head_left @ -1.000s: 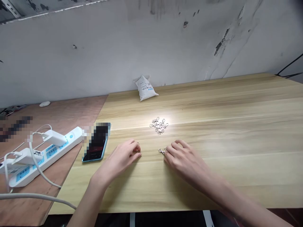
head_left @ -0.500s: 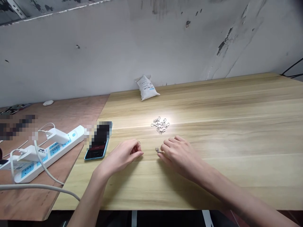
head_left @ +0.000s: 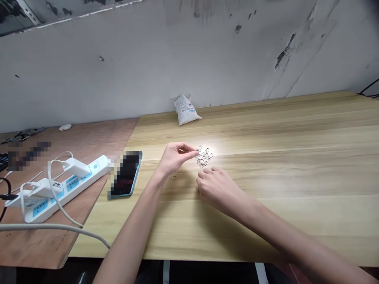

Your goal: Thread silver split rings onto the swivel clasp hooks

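Note:
My left hand (head_left: 177, 157) reaches over to a small pile of silvery lobster clasps (head_left: 203, 156). Its thumb and forefinger are pinched together on a clasp at the pile's left edge, mostly covered by the fingertips. Just in front of the pile, my right hand (head_left: 215, 185) rests low over the table, fingers curled. A bit of a metal clasp (head_left: 197, 188) peeks out under its fingertips; the rest is hidden. On the wood below my left wrist lies a small metal ring (head_left: 174, 178), apart from both hands.
A phone (head_left: 126, 173) lies left of my left arm. Further left, a white power strip (head_left: 97, 165) with chargers and cables sits on a reddish-brown board (head_left: 97, 136). A white labelled packet (head_left: 186, 110) stands at the back near the wall. One grey cable (head_left: 59, 227) crosses the lower left.
My left hand has moved forward and right to the pile, and the small ring now lies on the table where that hand was. My right hand has curled further over its clasp.

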A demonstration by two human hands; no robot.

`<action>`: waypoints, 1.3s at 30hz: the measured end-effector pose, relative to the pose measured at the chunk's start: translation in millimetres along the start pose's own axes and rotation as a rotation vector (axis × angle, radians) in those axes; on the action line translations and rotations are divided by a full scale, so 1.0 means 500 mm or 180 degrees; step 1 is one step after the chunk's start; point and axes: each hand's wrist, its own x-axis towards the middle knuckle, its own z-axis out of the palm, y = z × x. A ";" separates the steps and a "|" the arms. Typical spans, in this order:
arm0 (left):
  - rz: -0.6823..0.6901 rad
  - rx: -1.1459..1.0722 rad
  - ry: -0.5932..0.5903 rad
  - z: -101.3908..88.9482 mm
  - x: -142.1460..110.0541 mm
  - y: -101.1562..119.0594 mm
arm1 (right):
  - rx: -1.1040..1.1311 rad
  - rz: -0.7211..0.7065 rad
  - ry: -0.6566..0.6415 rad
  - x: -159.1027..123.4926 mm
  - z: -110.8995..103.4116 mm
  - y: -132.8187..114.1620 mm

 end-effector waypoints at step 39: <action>-0.0359 -0.0178 -0.0298 -0.025 -0.015 -0.070 | 0.1151 0.0612 0.0610 0.041 0.041 0.045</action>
